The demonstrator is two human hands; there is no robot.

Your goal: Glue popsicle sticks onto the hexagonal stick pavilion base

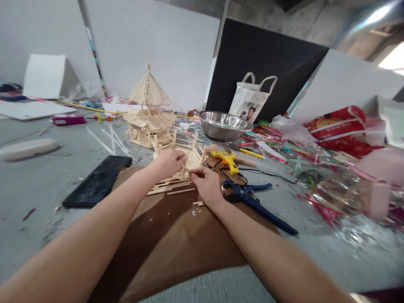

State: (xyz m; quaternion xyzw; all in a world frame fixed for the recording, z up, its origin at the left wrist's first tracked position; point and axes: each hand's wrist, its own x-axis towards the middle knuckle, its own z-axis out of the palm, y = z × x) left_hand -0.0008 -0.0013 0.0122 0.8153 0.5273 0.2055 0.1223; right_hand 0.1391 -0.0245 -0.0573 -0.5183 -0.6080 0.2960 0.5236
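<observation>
Hands, two, bare; both forearms cut off by the bottom of my view. Left hand (170,163): fingertips pinching a short upright stick (183,172) at the near side of the stick platform (194,158); the stick's upper end is hidden by the fingers. Right hand (206,185): thumb and forefinger drawn together at the platform's near edge; whether anything sits between them I cannot tell.

Platform, one, pale wood, with posts standing along its rim; left part covered by the left hand. It lies ahead of me, at the far end of a brown sheet (158,248). Loose sticks (170,188), several, just in front of it; I cannot count them, the left wrist being so near. Small offcuts (198,203), beside the right wrist.

Tiered stick pavilion (150,120), one, behind the platform, its lower front partly screened by posts. Yellow glue gun (224,159), right of the platform. Blue-handled cutter (252,198), beside the right hand, its head partly concealed. Dark flat slab (97,181), left; I cannot identify it. Steel bowl (224,134), farther back, contents indistinct. Pink article (378,168), far right, cropped by the frame, blurred.
</observation>
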